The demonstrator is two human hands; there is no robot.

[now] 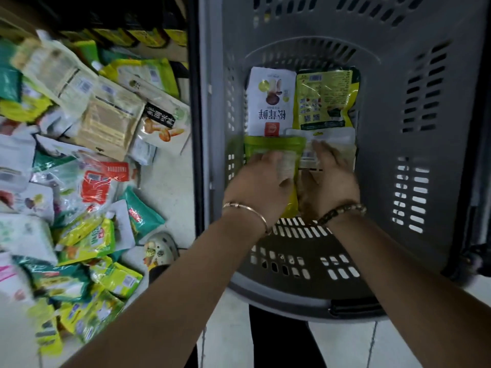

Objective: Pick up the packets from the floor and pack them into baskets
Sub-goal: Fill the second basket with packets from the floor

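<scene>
While the grey basket (pixel 398 128) stands beside the heap of packets (pixel 79 155) on the floor (pixel 164 187), four packets (pixel 325 99) lie flat inside it; left hand (pixel 261 181), fingers straight, presses the green packet (pixel 273 146), right hand (pixel 329 179) spreads flat on the white packet (pixel 337 139).

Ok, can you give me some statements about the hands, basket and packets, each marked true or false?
1. The left hand and the right hand both reach into the grey basket. True.
2. The basket holds no packets. False: several packets lie on its bottom.
3. A pile of packets lies on the floor left of the basket. True.
4. The bead bracelet is on the left wrist. False: it is on the right wrist.
</scene>
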